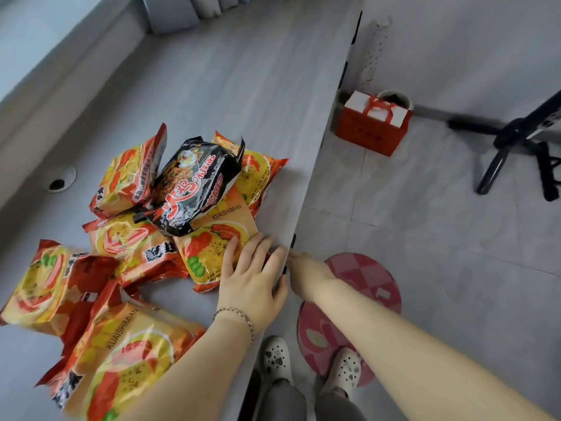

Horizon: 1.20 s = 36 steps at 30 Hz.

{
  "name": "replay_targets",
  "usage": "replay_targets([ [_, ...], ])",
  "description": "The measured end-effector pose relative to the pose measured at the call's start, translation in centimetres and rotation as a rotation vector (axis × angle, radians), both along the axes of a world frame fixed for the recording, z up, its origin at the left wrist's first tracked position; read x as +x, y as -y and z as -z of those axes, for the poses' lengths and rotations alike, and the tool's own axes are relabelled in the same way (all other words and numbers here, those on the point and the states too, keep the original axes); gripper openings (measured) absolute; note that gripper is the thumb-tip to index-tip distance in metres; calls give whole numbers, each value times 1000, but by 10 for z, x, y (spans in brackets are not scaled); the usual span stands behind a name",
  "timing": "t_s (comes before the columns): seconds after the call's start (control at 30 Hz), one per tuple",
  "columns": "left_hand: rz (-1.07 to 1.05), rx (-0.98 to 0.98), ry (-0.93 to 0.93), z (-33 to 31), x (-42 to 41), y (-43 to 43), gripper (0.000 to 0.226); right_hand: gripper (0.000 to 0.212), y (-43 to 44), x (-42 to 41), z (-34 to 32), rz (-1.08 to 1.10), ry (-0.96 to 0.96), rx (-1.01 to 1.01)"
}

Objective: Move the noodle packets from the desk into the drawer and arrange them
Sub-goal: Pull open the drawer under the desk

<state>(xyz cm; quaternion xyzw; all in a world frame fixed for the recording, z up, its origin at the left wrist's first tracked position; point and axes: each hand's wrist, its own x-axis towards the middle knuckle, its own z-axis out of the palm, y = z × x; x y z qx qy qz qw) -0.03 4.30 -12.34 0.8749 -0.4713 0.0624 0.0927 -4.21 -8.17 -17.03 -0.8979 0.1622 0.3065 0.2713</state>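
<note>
Several orange and yellow noodle packets (130, 244) lie heaped on the grey desk (243, 86), with one black packet (194, 183) on top of the pile. My left hand (252, 278) rests flat near the desk's front edge, fingers spread and touching the nearest orange packet (212, 250). My right hand (306, 275) reaches under the desk's front edge; its fingers are hidden behind the edge. No drawer shows in the head view.
A red gift bag (375, 124) stands on the tiled floor beside the desk. A black tripod (516, 147) stands at the right. A round pink mat (349, 314) lies under my feet. A cable hole (59, 182) sits at the desk's left.
</note>
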Motion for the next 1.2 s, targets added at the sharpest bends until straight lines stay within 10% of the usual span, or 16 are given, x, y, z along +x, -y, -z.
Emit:
replay_targets([
  [0.5, 0, 63, 68, -1, -2, 0, 38, 56, 25, -45, 0, -111, 81, -185],
  [0.7, -56, 139, 81, -4, -8, 4, 37, 50, 57, -112, -28, 274, -115, -153],
  [0.83, -129, 201, 76, -8, -22, 16, 36, 40, 73, -132, -66, 721, 106, -384],
  [0.93, -177, 236, 72, -10, -30, 21, 43, 46, 70, -131, -64, 448, 295, -468],
  [1.2, -172, 345, 78, -17, -31, 23, 49, 17, 97, -166, -33, -69, -133, -620],
])
